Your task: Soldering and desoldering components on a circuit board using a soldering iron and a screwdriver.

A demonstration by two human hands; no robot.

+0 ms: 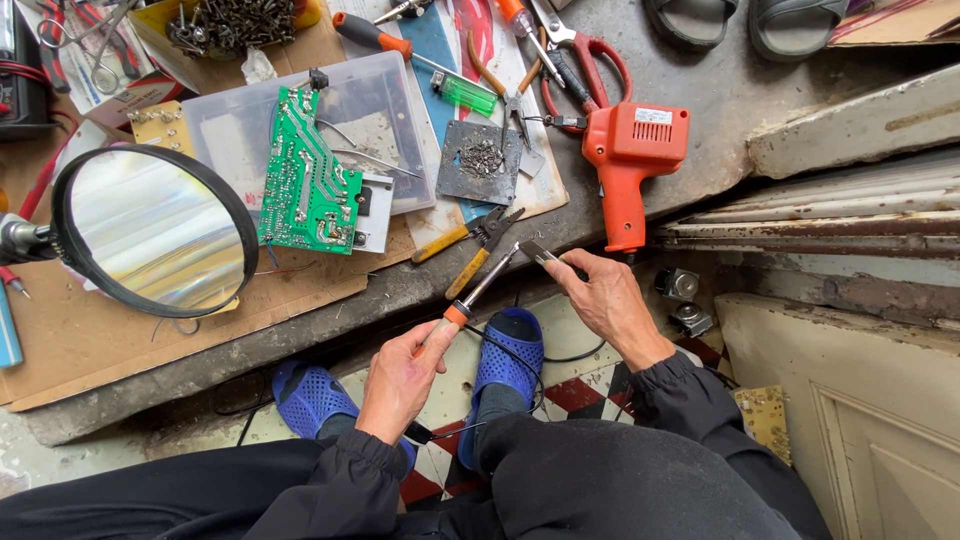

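Gripping a soldering iron (480, 290) by its orange-collared handle, the left hand (400, 380) angles the tip up toward the right hand (605, 300), which pinches a small flat metal piece (540, 252) just at that tip, so the two meet clear of the bench, above the blue sandals (505, 350). Within reach lie the pliers (475, 245), the red solder gun (630, 160) and the green board (305, 180), beside the magnifier (155, 230).

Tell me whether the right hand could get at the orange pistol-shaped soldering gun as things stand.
Probably yes: the right hand sits just below the orange pistol-shaped soldering gun, whose grip points toward it with nothing between. But its fingers already pinch a small metal piece.
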